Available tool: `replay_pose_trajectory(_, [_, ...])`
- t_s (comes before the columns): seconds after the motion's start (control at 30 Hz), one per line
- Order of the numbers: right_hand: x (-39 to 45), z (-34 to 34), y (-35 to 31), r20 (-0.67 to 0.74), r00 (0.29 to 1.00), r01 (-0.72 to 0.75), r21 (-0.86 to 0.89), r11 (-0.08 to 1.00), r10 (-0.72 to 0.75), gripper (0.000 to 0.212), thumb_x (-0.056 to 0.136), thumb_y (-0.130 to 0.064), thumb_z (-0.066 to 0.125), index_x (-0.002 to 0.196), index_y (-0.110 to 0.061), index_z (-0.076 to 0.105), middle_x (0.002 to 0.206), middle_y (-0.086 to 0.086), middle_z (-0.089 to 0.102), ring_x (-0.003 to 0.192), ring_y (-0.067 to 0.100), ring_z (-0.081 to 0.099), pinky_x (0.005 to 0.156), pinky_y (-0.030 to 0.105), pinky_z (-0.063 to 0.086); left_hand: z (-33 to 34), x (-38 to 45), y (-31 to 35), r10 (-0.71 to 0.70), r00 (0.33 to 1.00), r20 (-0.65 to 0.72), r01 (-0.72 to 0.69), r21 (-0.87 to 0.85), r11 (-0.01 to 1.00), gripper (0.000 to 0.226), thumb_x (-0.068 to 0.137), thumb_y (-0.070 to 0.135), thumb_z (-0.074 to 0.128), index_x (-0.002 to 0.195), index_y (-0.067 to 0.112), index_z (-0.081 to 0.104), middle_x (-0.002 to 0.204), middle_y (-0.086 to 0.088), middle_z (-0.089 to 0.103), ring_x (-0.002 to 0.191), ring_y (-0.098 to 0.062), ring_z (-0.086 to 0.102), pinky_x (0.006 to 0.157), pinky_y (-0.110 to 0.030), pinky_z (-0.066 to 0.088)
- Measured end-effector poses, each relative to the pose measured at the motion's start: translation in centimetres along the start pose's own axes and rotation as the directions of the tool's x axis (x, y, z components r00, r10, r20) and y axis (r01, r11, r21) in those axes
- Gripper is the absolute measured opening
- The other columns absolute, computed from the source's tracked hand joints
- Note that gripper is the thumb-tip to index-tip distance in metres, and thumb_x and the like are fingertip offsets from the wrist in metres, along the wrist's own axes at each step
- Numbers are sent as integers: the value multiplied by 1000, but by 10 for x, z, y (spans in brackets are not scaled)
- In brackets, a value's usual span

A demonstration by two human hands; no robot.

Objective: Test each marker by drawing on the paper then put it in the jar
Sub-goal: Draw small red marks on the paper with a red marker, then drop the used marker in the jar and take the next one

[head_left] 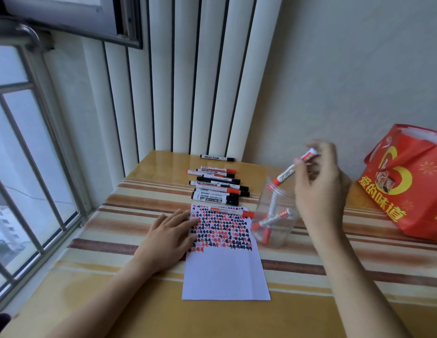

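Observation:
A white paper sheet lies on the table, its upper half covered with red and black marks. My left hand rests flat on its left edge. My right hand is raised above a clear plastic jar, with a red marker slanting between its fingers, cap end down at the jar's rim; the hand is blurred. The jar holds a few red markers. Another red marker lies across the paper's top edge. A row of red and black markers lies behind the paper.
A single black marker lies near the wall at the back. A red paper bag stands at the right. A striped cloth covers the table. A barred window runs along the left.

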State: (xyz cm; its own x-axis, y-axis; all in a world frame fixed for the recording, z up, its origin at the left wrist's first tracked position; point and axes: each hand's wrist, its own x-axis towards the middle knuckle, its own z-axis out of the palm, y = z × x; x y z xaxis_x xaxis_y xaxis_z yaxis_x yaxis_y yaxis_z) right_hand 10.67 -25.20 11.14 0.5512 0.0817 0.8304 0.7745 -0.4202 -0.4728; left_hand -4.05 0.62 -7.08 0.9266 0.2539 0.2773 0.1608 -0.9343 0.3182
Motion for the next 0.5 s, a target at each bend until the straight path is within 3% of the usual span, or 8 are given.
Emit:
replay_pose_trajectory(0.1, [-10,9,7,315,946,-37,-141,989,80,7,101,-21,65,105,-16,63,86,4,75,80,31,72,64,35,51,0,0,1,-1,1000,2,1,15,1000,48,102,56,36,149,45,39,161,15,29,152,-7,14,121,-34,5])
replay_pose_trajectory(0.2, [-21,14,11,491,868,114,-335,935,70,22,104,-36,59,97,-16,67,79,3,69,73,31,63,61,32,39,0,0,1,-6,1000,8,5,17,1000,49,102,57,34,149,44,38,161,15,28,152,-6,12,121,-32,3])
replay_pose_trajectory(0.27, [-25,16,11,489,870,166,-409,897,62,32,105,-39,56,86,-16,65,67,4,62,64,30,49,63,31,31,1,0,1,-4,1000,6,4,22,1000,49,102,57,33,149,44,38,161,15,28,152,-6,12,121,-32,3])
replay_pose_trajectory(0.33, [-27,18,11,488,871,183,-428,885,56,31,104,-36,58,89,-12,70,77,9,72,67,29,48,68,33,33,1,0,0,-5,1000,3,5,23,1000,49,102,57,34,149,44,39,161,15,29,152,-7,13,121,-33,5])
replay_pose_trajectory(0.43, [-31,22,7,388,922,162,-349,923,-15,21,100,-21,65,111,-5,73,107,13,76,95,34,67,90,41,48,2,0,0,-7,1000,0,7,18,1000,49,102,57,34,148,44,39,160,15,30,152,-7,14,121,-33,5])
replay_pose_trajectory(0.5, [-40,24,1,230,963,212,-312,926,-143,17,97,-8,66,111,-1,71,111,15,73,103,36,66,94,46,51,3,1,-1,-6,1000,-2,6,19,1000,48,102,57,34,148,45,39,160,15,31,152,-7,15,121,-33,5])
